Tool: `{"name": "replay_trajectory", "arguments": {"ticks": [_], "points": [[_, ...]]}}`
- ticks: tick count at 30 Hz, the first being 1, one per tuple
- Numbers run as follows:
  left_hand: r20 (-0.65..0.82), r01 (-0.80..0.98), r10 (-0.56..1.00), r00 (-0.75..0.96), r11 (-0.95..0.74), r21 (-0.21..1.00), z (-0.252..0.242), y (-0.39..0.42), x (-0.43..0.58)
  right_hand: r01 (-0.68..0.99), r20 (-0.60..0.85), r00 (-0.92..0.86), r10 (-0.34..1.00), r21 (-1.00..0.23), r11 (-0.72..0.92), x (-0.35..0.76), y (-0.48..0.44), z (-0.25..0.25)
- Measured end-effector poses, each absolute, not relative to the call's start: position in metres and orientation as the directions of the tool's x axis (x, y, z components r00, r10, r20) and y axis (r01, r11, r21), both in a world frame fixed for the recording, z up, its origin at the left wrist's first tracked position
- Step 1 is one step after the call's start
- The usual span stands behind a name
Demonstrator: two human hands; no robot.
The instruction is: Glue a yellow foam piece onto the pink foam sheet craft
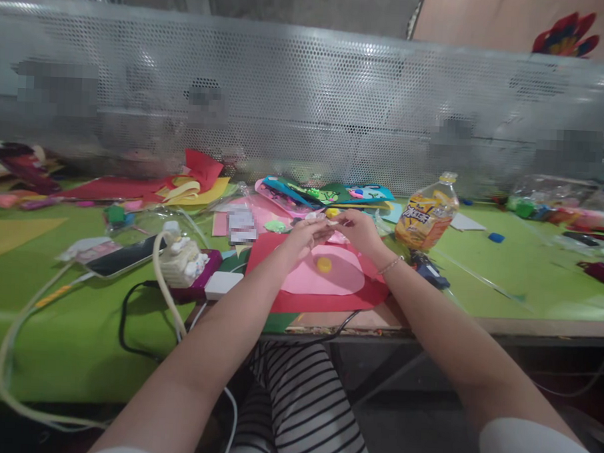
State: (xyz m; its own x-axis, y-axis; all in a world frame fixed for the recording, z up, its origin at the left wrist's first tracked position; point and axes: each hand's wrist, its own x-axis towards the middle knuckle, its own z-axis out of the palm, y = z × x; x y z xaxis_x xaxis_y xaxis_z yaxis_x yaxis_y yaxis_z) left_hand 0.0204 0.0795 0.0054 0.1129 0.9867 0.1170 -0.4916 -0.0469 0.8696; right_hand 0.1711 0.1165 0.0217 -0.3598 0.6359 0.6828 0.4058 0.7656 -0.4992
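My left hand (307, 237) and my right hand (358, 229) meet over the far part of a red sheet (264, 285). Their fingertips are pinched together around something small and pale that I cannot make out. Below them, a pink rounded sheet (304, 280) lies on the red one. A small yellow round piece (324, 264) rests on the pink sheet. Just beyond my fingers sits another yellow piece (332, 213), close to white and pink bits partly hidden by my hands.
A yellow-labelled plastic bottle (426, 215) stands to the right. Left are a power strip (183, 265) with a white charger (224, 285), cables and a phone (126, 255). Colourful felt-like pieces (326, 194) lie behind my hands, before a perforated metal screen (297, 106).
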Motion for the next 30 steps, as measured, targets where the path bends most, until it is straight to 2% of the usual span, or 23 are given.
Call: {"name": "replay_trajectory", "arguments": {"ticks": [4, 7, 14, 18, 24, 30], "points": [[0.125, -0.473, 0.989, 0.077, -0.074, 0.878, 0.0054, 0.0799, 0.0211, 0.360, 0.698, -0.438, 0.566, -0.441, 0.822, 0.1724, 0.1204, 0.0187], [0.137, -0.456, 0.990, 0.038, -0.105, 0.884, 0.0039, 0.0810, 0.0209, 0.292, 0.695, -0.477, 0.538, -0.452, 0.843, 0.1712, 0.1228, 0.0156], [0.210, -0.467, 0.978, -0.014, -0.192, 0.863, 0.0005, 0.0830, 0.0214, 0.309, 0.664, -0.394, 0.636, -0.556, 0.772, 0.1689, 0.1251, 0.0142], [0.222, -0.486, 0.975, 0.010, -0.189, 0.853, 0.0019, 0.0825, 0.0210, 0.291, 0.646, -0.378, 0.663, -0.597, 0.748, 0.1691, 0.1226, 0.0155], [0.178, -0.476, 0.981, 0.074, -0.122, 0.871, 0.0048, 0.0811, 0.0220, 0.360, 0.694, -0.416, 0.588, -0.468, 0.807, 0.1709, 0.1198, 0.0165], [0.171, -0.436, 0.981, 0.090, -0.116, 0.892, 0.0063, 0.0754, 0.0251, 0.349, 0.715, -0.486, 0.502, -0.368, 0.862, 0.1713, 0.1210, 0.0150]]}}
